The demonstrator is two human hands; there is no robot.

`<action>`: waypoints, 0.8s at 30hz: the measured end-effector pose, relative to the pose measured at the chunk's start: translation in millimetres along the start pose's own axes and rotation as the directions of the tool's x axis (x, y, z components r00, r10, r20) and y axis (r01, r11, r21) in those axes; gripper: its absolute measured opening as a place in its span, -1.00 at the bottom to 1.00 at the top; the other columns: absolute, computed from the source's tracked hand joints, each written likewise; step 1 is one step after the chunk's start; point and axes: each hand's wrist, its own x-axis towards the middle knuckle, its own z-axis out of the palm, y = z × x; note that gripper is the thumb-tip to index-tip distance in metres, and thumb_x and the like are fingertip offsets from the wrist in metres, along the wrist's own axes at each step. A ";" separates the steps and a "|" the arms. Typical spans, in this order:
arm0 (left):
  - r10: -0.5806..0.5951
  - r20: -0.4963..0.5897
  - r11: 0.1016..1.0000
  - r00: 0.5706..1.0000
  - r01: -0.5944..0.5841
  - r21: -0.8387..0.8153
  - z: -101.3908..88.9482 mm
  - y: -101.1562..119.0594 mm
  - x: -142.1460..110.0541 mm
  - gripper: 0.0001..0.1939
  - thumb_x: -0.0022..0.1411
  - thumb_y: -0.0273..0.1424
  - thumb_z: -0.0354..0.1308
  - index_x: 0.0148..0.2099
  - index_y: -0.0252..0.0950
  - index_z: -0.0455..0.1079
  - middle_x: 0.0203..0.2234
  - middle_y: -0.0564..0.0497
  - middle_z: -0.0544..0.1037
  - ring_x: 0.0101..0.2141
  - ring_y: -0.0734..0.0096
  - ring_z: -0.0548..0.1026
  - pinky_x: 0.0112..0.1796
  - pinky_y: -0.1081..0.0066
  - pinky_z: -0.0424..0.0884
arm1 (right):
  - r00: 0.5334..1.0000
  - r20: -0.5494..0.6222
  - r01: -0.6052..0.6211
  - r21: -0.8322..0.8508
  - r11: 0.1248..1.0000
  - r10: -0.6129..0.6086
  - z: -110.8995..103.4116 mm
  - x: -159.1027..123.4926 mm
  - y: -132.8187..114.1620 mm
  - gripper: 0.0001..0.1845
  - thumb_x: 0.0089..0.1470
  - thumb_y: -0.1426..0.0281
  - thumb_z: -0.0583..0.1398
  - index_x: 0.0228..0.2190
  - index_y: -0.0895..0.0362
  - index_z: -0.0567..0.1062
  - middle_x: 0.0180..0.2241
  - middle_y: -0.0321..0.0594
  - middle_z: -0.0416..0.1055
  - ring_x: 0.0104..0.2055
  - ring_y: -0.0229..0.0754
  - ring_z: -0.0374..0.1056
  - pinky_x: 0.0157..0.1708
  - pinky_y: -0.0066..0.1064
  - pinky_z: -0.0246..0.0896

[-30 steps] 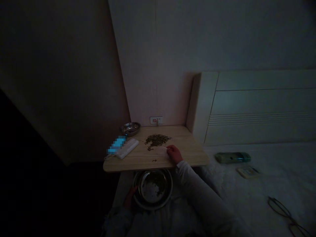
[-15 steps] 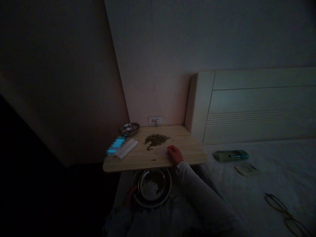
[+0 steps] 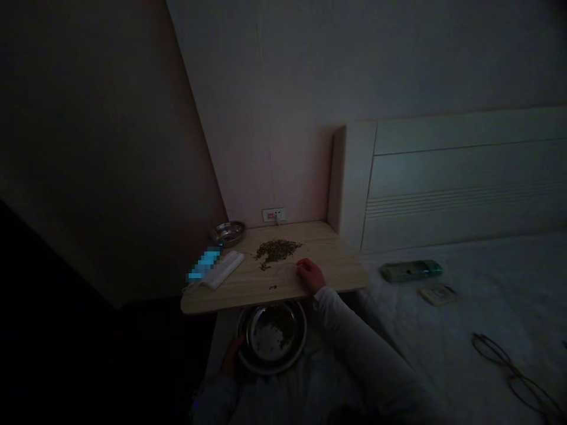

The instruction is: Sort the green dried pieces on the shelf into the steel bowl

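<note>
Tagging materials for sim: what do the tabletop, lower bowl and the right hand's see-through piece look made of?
Tabletop: wood or wood-look laminate, seemingly matte; pale with streaky grain.
Lower bowl: probably stainless steel, polished; grey with bright reflections.
See-through piece: perhaps clear plastic; tabletop shows through. Too dim to judge finish.

A pile of small pieces (image 3: 278,250) is spread across the middle of the tabletop (image 3: 330,237), with a few strays (image 3: 273,287) left nearer the front edge. The right hand (image 3: 311,276) is placed at the pile's front right. At the back left a bowl (image 3: 231,242) is set, with a phone (image 3: 204,264) and power strip (image 3: 224,270) before it. Below the front edge, a basin (image 3: 268,345) is held at its left rim by the left hand (image 3: 231,355). Glasses (image 3: 512,374) are laid on the bed (image 3: 398,321), right.
</note>
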 end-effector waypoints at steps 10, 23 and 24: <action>-0.052 -0.025 0.999 0.998 0.052 0.008 2.5 5.3 -1.7 -0.93 -0.23 -0.42 0.05 -0.68 -0.20 0.29 -0.56 -0.10 0.51 0.01 0.14 0.09 -0.02 0.22 0.02 | 0.999 0.025 0.021 -0.004 1.000 -0.021 2.6 1.4 7.2 -0.88 -0.24 0.37 0.01 -0.55 0.14 0.27 -0.63 -0.36 0.24 -0.54 -0.32 0.18 -0.49 -0.49 0.08; -0.076 0.004 0.997 0.997 0.076 0.002 14.3 17.3 -15.7 -0.96 -0.26 -0.44 0.06 -0.67 -0.24 0.29 -0.55 -0.12 0.51 0.00 0.14 0.10 -0.04 0.23 0.05 | 0.990 0.131 0.052 0.024 0.998 -0.055 2.1 -0.4 3.1 -0.86 -0.21 0.38 0.02 -0.50 0.15 0.29 -0.62 -0.36 0.27 -0.52 -0.34 0.20 -0.46 -0.49 0.10; -0.065 -0.005 0.998 0.998 0.065 0.012 13.1 15.9 -14.1 -0.95 -0.26 -0.44 0.06 -0.68 -0.24 0.29 -0.55 -0.12 0.51 0.00 0.14 0.10 -0.04 0.22 0.05 | 0.986 0.156 0.052 0.024 0.998 -0.055 2.4 -0.7 3.1 -0.86 -0.21 0.38 0.03 -0.49 0.15 0.29 -0.62 -0.36 0.28 -0.52 -0.34 0.21 -0.47 -0.50 0.10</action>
